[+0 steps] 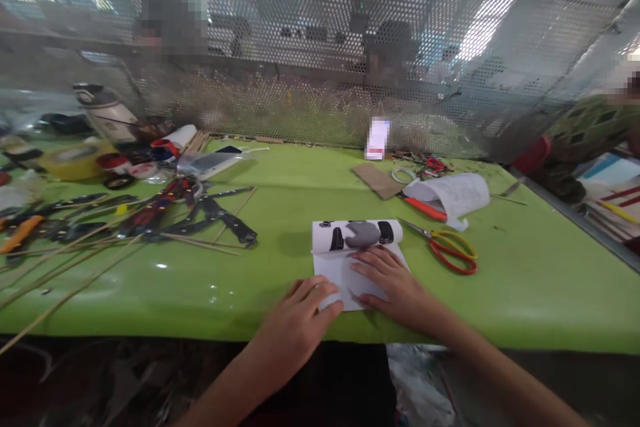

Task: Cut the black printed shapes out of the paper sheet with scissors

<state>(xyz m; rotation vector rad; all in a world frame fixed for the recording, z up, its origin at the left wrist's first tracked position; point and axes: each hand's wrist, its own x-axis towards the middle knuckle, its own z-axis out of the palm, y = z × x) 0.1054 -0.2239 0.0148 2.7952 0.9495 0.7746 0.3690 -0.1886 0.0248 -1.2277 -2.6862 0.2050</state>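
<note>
A white paper sheet (350,280) lies at the table's front, its far end curled over into a roll (325,237) printed with black and grey shapes. My left hand (305,313) is at the sheet's near left corner, with its thumb and bent fingers closed around the paper's edge. Flat on the sheet, just below the roll, rests my right hand (390,287), fingers spread and pressing the paper. Scissors (453,252) with red and yellow handles lie right of the roll, blades partly apart and pointing at it.
On the green table (280,193) stand a phone (377,139), a brown cardboard piece (377,180) and a curled printed paper (460,193). Thin sticks (90,287), black hinged parts (220,217) and a tape roll (75,160) crowd the left. Perforated metal (300,80) rises behind; a person sits right.
</note>
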